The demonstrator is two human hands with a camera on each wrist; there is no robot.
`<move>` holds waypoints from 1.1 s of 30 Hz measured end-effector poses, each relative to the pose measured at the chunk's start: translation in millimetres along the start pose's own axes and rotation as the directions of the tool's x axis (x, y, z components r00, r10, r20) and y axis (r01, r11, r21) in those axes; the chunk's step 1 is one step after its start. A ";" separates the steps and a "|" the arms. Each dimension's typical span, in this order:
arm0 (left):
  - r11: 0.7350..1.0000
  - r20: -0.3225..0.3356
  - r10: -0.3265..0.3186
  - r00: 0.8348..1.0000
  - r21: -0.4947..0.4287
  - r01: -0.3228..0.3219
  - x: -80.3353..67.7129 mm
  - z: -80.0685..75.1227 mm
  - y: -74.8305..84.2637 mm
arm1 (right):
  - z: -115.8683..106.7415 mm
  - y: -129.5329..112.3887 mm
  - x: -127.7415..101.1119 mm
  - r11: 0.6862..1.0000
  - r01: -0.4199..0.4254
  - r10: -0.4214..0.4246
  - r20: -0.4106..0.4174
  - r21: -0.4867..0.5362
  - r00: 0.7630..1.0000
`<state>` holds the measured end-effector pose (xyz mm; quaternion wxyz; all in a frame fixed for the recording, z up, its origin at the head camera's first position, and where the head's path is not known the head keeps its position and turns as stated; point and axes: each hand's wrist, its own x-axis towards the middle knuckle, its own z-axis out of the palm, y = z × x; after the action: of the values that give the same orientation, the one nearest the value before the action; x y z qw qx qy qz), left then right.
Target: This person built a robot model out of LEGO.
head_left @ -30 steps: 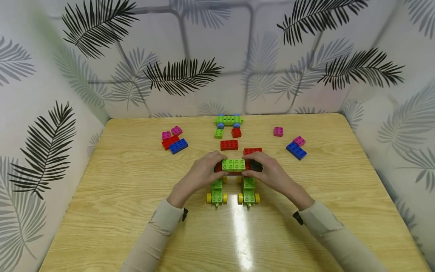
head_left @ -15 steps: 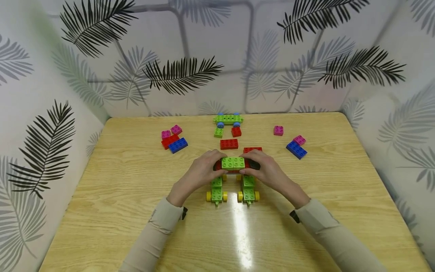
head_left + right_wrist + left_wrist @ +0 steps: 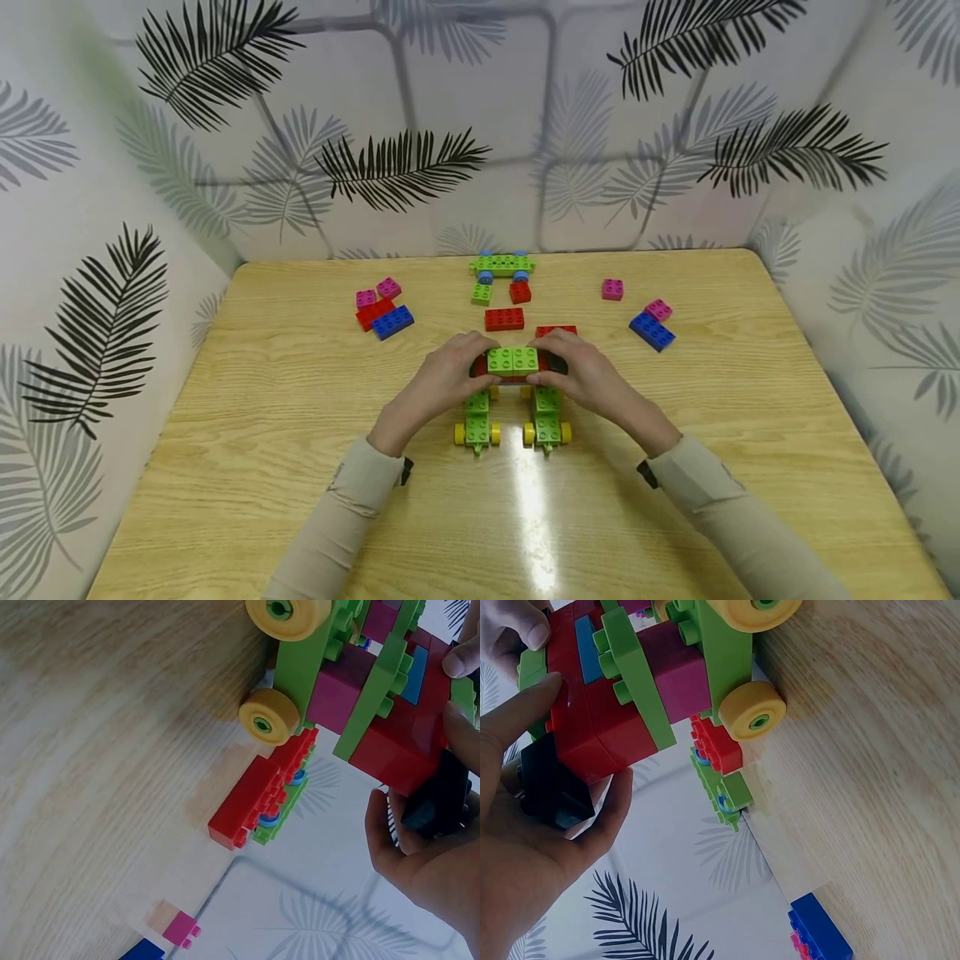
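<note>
My left hand and right hand grip the two ends of a red toy-brick build from opposite sides. Two green bricks sit side by side on top, between my thumbs. A blue piece shows between the red bricks in the wrist views. At the ends, black pieces lie inside my hands, partly hidden by the fingers. The build spans two green wheeled bases with yellow wheels. Purple bricks and green plates stand between the bases and the red bricks.
Behind the build lie red bricks, a small green brick and a green base with blue wheels. Pink, red and blue bricks lie at the left, with pink and blue bricks at the right. A patterned wall borders the table.
My right hand has shifted slightly left, covering more of the black piece at its end. Both hands keep their grip, and the build has barely moved.
</note>
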<state>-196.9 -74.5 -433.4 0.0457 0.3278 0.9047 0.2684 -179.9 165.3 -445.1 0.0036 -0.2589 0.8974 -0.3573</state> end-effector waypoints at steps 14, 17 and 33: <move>1.000 0.012 0.012 1.000 0.011 -0.013 0.6 2.1 0.9 | 0.8 6.9 -4.7 0.996 0.091 -0.090 -0.053 0.016 0.995; 1.000 0.008 0.009 1.000 0.019 -0.009 0.4 1.3 0.9 | -0.4 4.1 -3.6 0.995 0.097 -0.098 -0.060 -0.018 0.993; 0.999 -0.015 0.041 0.999 0.013 -0.041 -0.1 1.9 -1.0 | -7.9 -6.8 3.0 0.974 0.124 -0.133 -0.033 -0.190 0.991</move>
<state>-196.9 -74.4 -435.6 0.0314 0.3445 0.8997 0.2662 -180.8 164.8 -434.3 -0.0645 -0.3075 0.9082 -0.2766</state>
